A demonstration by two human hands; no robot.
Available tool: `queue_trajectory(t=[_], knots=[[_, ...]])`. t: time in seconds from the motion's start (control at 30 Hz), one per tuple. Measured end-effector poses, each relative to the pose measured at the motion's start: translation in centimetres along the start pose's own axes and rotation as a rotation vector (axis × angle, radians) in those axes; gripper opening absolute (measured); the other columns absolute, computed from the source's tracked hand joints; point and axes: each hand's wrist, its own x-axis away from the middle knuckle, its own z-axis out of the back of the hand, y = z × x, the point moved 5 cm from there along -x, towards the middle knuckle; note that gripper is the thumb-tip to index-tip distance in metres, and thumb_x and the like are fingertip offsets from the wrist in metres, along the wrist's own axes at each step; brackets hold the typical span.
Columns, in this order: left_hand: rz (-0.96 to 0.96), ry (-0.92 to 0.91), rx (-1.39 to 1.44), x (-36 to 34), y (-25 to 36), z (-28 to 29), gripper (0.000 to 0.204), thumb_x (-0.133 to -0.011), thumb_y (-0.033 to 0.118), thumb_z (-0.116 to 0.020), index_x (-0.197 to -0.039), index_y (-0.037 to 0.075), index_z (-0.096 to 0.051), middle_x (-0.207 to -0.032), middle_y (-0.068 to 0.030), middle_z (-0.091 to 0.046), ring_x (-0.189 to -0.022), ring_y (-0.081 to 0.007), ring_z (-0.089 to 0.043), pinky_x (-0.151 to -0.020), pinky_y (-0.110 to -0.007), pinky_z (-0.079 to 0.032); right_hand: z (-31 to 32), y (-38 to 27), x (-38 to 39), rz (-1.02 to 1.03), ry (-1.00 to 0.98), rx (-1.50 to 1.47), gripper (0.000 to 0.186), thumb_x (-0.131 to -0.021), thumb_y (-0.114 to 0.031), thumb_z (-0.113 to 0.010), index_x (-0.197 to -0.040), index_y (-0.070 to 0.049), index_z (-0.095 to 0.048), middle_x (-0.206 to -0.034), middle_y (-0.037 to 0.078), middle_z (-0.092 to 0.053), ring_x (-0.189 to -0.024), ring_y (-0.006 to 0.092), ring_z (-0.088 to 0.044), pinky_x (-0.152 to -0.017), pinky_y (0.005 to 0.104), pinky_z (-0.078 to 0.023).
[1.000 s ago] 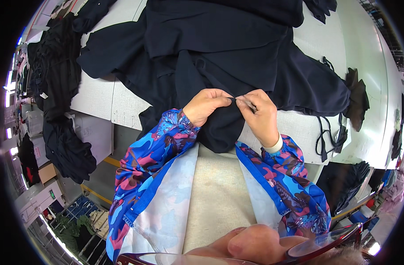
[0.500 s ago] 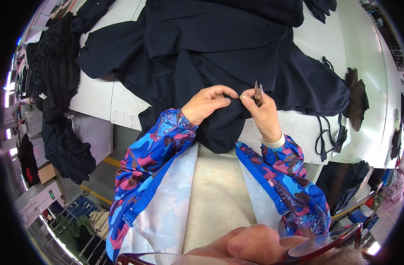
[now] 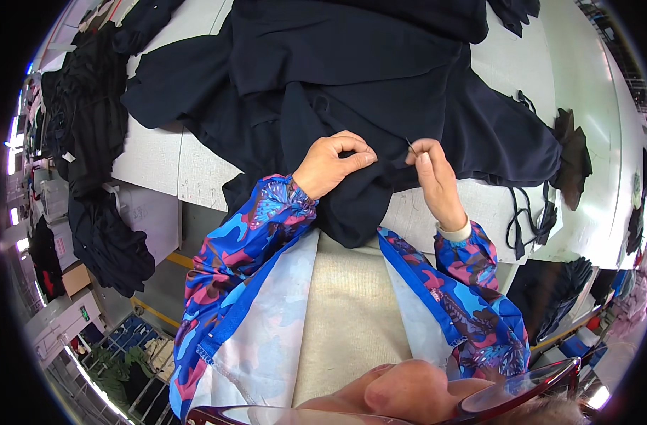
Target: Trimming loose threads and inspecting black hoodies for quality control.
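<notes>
A dark navy garment [image 3: 345, 64] lies spread over the white table, with a fold hanging over the near edge. My left hand [image 3: 335, 161] is closed in a pinch on the fabric of that fold. To its right, my right hand [image 3: 434, 178] is closed around small metal thread snips [image 3: 410, 145]. Only a thin dark tip of the snips shows past the fingers; the rest is hidden in the hand. The right fingertips are over the garment, a short way apart from the left hand. Whether a thread runs between the hands is too fine to tell.
The white table [image 3: 150, 159] carries the garment. Dark straps [image 3: 522, 219] dangle at its right edge beside a brown-black cloth piece [image 3: 573, 159]. A heap of dark garments [image 3: 90, 127] hangs at the left. A wire rack [image 3: 136, 354] stands low at the left.
My right hand has moved right, away from my left hand, and turned so the snips' blades no longer stand up in view. My left hand has barely shifted.
</notes>
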Motion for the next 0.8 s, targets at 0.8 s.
queue_trajectory(t=[0.8], knots=[[0.279,-0.127,0.413,-0.9,0.5,-0.6,0.011,-0.087,0.01,-0.064,-0.09,0.0,-0.065,-0.089,-0.0048,-0.064,-0.083,-0.0114,-0.06,-0.08,-0.024,-0.046,-1.7,-3.3,0.1,0.21,-0.049,0.256,0.025,-0.073,-0.015,-0.076,-0.092,-0.002,-0.067,-0.081,0.009,-0.064,-0.063,0.0199,-0.063,-0.057,0.0278,-0.049]])
